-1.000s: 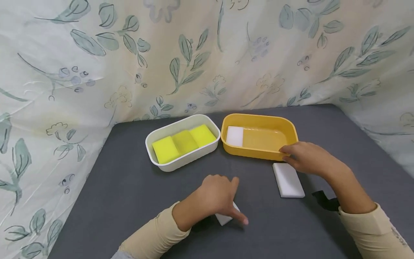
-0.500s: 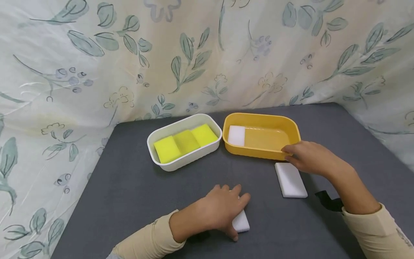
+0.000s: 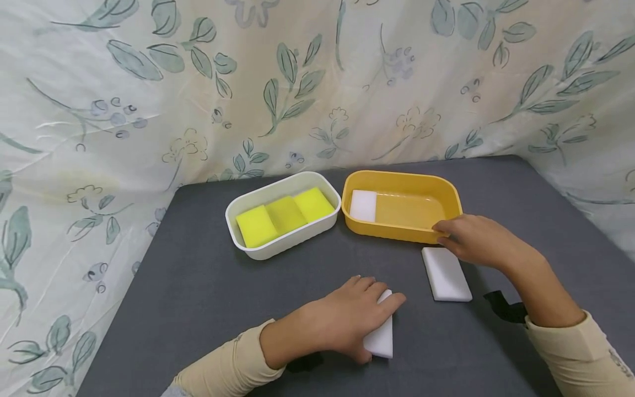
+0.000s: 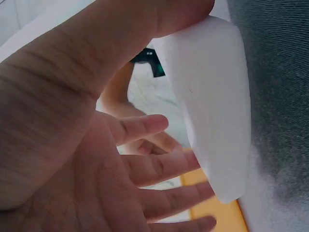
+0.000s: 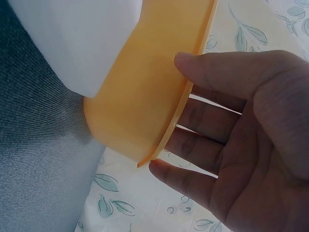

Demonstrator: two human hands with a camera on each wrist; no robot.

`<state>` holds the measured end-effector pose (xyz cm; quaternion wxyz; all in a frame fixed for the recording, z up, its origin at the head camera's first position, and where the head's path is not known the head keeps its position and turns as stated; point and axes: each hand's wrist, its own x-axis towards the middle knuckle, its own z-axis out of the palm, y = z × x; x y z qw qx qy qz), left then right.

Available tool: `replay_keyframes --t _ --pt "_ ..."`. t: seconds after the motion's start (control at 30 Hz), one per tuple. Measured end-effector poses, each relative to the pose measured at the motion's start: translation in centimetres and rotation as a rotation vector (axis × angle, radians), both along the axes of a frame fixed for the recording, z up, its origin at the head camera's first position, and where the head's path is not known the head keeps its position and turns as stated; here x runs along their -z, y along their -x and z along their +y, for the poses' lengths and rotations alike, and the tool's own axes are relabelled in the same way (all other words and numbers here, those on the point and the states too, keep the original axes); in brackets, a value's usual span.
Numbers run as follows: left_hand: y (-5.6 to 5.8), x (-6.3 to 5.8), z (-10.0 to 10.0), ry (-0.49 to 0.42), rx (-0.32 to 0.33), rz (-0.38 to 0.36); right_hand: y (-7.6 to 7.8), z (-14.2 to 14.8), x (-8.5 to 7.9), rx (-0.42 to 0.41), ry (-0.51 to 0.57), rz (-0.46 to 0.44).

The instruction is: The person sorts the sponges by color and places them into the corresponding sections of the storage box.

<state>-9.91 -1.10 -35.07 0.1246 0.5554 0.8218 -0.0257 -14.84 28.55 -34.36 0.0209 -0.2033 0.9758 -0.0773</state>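
Observation:
My left hand [image 3: 342,322] reaches over a white sponge block [image 3: 382,337] on the table, fingers extended. In the left wrist view the thumb touches one end of this white sponge block [image 4: 212,106]; some fingers reach its far edge, their tips partly hidden. My right hand [image 3: 478,240] pinches the near right rim of a yellow tray [image 3: 397,231], thumb and fingers on opposite sides of its wall [image 5: 145,96]. Inside that tray's left end lies a white block [image 3: 363,205]. Another white sponge block [image 3: 446,275] lies flat just in front of the tray, below my right hand.
A white tray [image 3: 278,248] stands left of the yellow one, nearly touching it. Several yellow sponge blocks [image 3: 285,215] sit in it side by side. Dark grey cloth [image 3: 198,309] covers the table, with a floral curtain [image 3: 198,99] behind.
My left hand has moved slightly right and spread its fingers over the white sponge block, which has shifted right and turned. The right hand keeps its hold on the yellow tray.

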Motion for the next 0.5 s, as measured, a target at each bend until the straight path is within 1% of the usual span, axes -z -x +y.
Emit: replay_keyframes --t 0.13,0.3,0.37,0.5 --pt "0.1 0.3 0.2 0.035 -0.032 -0.016 0.0 -0.1 -0.1 0.004 -0.003 -0.004" --pt "0.2 0.4 0.2 0.017 -0.018 0.032 0.0 -0.1 -0.1 0.009 -0.004 -0.008" --pt "0.6 0.3 0.1 0.006 -0.011 0.053 0.0 -0.4 -0.1 0.018 -0.005 -0.008" --pt "1.6 0.1 -0.1 -0.003 -0.015 0.072 0.2 -0.9 -0.1 0.032 -0.002 -0.010"
